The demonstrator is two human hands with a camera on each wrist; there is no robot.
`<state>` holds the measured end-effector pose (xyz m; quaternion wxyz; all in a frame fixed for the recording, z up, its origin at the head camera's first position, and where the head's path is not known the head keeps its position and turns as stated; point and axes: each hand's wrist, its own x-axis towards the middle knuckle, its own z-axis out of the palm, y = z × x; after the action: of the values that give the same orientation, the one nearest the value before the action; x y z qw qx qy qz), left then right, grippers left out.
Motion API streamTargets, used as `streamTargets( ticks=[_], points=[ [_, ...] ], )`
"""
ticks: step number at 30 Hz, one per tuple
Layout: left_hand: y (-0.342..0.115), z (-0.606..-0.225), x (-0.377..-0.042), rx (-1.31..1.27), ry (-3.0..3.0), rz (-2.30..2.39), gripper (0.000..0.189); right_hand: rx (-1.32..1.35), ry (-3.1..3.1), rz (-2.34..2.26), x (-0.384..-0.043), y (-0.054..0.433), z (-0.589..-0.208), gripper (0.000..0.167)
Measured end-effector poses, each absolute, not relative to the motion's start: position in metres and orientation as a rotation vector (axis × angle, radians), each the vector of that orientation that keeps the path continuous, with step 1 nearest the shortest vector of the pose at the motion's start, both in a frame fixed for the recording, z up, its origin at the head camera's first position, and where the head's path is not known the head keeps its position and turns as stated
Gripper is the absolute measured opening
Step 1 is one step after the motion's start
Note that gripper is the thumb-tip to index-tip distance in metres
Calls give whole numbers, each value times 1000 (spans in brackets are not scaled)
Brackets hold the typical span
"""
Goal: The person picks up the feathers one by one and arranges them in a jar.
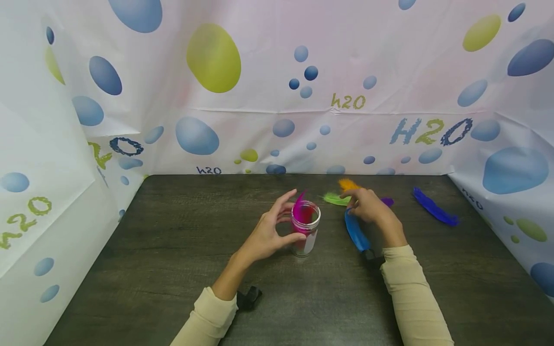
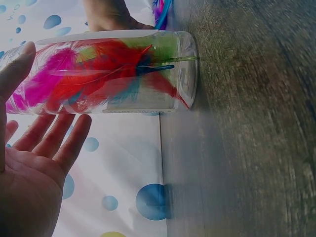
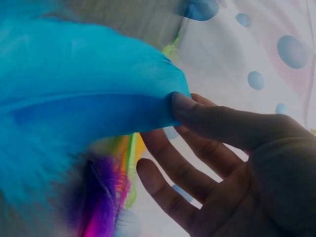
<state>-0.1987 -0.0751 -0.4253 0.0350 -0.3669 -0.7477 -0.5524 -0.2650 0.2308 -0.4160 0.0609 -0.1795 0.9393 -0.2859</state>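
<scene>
A clear glass jar [image 1: 309, 244] stands upright on the table, and my left hand [image 1: 268, 235] grips it around its upper part, thumb in front and fingers behind. Inside it, the left wrist view shows red feathers [image 2: 103, 74] along with green and blue ones. The tip of a magenta feather [image 1: 298, 205] pokes above the rim. To the right of the jar, my right hand [image 1: 371, 206] pinches a light blue feather [image 1: 356, 231] by one end, between thumb and fingers. In the right wrist view this feather [image 3: 89, 74] spreads broad and close to the camera.
Beyond the right hand lie a green feather [image 1: 335, 199], an orange feather [image 1: 347, 184] and a purple feather [image 1: 387, 201], partly covered by the hand. Farther right lies a dark blue feather [image 1: 434, 207]. A patterned sheet [image 1: 259, 96] rises behind the dark wooden table [image 1: 182, 230].
</scene>
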Motion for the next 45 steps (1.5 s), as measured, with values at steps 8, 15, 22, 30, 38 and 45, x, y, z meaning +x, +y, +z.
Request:
streamTargets(
  ticks=[8,15,22,30,38,45],
  points=[
    [-76,-426,-198,-1122,-2293,-1693,98,-526,2857,-914,-265,232,-415,42],
    [-77,-426,-198,-1124,-2283,-1688,97,-520,2881,-984,-264,234,-410,43],
    [-77,-425,-197,-1115,-2292,-1697,97,-519,2908,-1083,-259,233,-404,42],
    [-77,-427,-197,-1131,-2277,-1689,97,-444,2944,-1197,-254,234,-398,38],
    [-75,-426,-197,-1131,-2286,-1696,96,-396,2947,-1296,-249,235,-389,37],
    [-75,-424,-198,-1132,-2291,-1698,95,-345,2916,-1430,-246,236,-381,38]
  ],
)
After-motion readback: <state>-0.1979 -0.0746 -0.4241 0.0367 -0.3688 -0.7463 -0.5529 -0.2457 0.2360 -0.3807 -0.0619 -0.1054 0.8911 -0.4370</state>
